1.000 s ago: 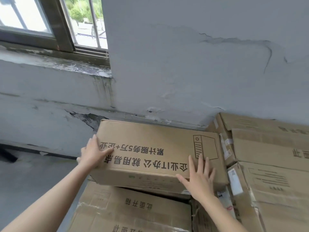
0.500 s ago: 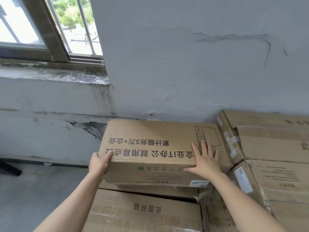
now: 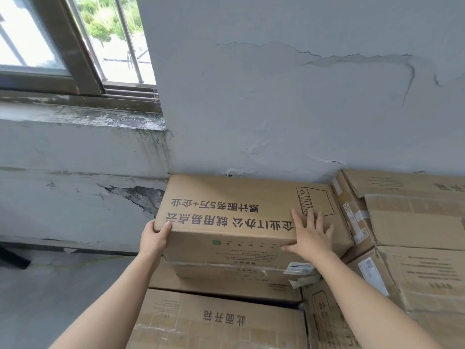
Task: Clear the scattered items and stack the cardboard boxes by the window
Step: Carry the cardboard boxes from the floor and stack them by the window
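A brown cardboard box [image 3: 234,197] with black printed characters lies flat on top of a stack, its far edge against the grey wall. My left hand [image 3: 154,236] grips its near left corner, thumb on top. My right hand [image 3: 310,234] presses flat on the top near the right end, fingers spread and straight. Under it sits another box [image 3: 226,275], and a third box [image 3: 221,321] lies lower and nearer to me.
More stacked cardboard boxes [image 3: 412,222] stand tight against the right side. The window [image 3: 75,41] and its worn sill [image 3: 80,117] are up left. Bare grey floor [image 3: 63,285] lies to the left of the stack.
The box has slid back against the wall and now lies level on the stack. My left hand moved from its left side to the near corner; my right hand stayed flat on top.
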{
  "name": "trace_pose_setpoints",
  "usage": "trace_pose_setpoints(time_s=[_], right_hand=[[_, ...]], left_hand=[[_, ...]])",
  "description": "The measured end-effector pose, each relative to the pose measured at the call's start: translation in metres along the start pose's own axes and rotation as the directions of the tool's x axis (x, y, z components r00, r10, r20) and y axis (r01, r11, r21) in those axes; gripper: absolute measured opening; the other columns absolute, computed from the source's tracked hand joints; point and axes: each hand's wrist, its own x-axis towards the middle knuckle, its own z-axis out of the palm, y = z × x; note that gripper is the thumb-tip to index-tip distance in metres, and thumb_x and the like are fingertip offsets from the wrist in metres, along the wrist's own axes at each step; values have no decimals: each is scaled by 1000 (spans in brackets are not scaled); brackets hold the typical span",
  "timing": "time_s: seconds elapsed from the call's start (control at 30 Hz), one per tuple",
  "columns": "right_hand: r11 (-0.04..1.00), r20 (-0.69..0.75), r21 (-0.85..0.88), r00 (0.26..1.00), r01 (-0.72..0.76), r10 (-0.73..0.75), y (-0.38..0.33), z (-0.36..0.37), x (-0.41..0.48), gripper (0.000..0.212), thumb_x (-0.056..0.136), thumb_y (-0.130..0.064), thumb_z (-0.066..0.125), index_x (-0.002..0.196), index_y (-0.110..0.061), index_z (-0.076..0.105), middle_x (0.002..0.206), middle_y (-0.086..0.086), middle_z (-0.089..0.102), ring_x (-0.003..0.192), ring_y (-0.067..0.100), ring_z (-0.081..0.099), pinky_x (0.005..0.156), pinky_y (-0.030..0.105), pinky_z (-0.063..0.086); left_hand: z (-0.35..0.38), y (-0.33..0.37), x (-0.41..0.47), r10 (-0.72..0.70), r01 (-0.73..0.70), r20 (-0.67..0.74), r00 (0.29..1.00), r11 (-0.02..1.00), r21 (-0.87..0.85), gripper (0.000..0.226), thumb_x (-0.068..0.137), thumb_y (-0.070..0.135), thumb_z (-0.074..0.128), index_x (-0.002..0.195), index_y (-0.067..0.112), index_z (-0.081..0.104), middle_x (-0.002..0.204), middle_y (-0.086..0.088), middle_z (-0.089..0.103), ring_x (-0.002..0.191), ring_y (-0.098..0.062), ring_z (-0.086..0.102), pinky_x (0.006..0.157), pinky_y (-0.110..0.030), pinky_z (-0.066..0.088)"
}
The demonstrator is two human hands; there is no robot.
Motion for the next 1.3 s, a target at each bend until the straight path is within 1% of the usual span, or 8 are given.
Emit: trace_pose_setpoints(time_s=[0.1, 0.2, 0.37, 0.43, 0.57, 0.7, 1.03, 1.3], right_hand=[[991, -25, -84, 994, -105, 104, -13, -5, -5, 107, 77, -66, 55, 148, -24, -14, 153, 24, -13, 141, 45, -10, 111, 60, 10], [981, -65, -36, 980, -191, 188, -21, 0, -17, 100, 82, -62, 52, 149, -21, -11, 151, 29, -17, 138, 51, -6, 111, 59, 14], [940, -202, 295, 951, -170, 235, -31, 18, -59, 85, 91, -45, 50, 150, -19, -6, 153, 23, -14, 142, 42, -4, 114, 50, 14], [805, -231, 576, 915, -145, 330, -36, 23, -80, 76, 92, -35, 53, 150, -16, 7, 155, 19, -6, 143, 36, 5, 113, 44, 21], [324, -49, 934, 844, -151, 534, -45, 39, -114, 55, 93, -15, 53, 142, -11, 31, 152, 15, 17, 128, 30, 38, 99, 41, 38], [190, 105, 957, 872, -220, 478, -52, 71, -140, 38, 94, -14, 49, 132, -10, 46, 135, 12, 42, 102, 20, 48, 83, 31, 40], [-20, 314, 935, 800, -354, 511, -49, 148, -233, 13, 89, -8, 53, 98, -11, 62, 91, 4, 64, 92, 22, 61, 75, 27, 44], [-157, 527, 839, 708, -521, 470, -43, 209, -333, 30, 90, -14, 56, 119, -4, 57, 94, 5, 62, 82, 17, 58, 61, 19, 40]], left_hand=[[1, 1, 1, -73, 71, -23, 997, 996, -47, 66, 91, 28, 58, 144, 5, 26, 140, -18, 43, 123, -40, 47, 101, -55, 41], [-5, -16, -3, -142, 144, 25, 990, 973, -182, 87, 88, 36, 61, 150, 13, 5, 153, -12, 24, 135, -32, 36, 109, -52, 34], [-27, -28, -55, -139, 155, 156, 978, 984, -90, 61, 95, 18, 53, 146, 7, 22, 140, -18, 42, 114, -29, 50, 97, -39, 40], [-44, -40, -67, -134, 157, 189, 973, 981, -111, 47, 96, 16, 51, 139, 6, 36, 129, -19, 52, 101, -29, 55, 90, -39, 43], [-67, -64, -81, -190, 210, 177, 966, 973, -96, 24, 98, 16, 46, 113, 1, 55, 110, -20, 62, 94, -32, 59, 91, -41, 43], [-59, -80, -93, -250, 262, 233, 940, 965, -21, 19, 97, 16, 46, 106, 3, 56, 104, -18, 61, 90, -30, 58, 87, -39, 41], [-14, -109, -156, -318, 117, 611, 725, 931, 345, 21, 98, 24, 45, 102, 9, 59, 95, -9, 65, 83, -23, 61, 74, -31, 45], [3, -120, -193, -388, -36, 715, 581, 866, 499, 20, 97, 19, 45, 100, 5, 59, 92, -12, 65, 76, -25, 61, 69, -30, 46]])
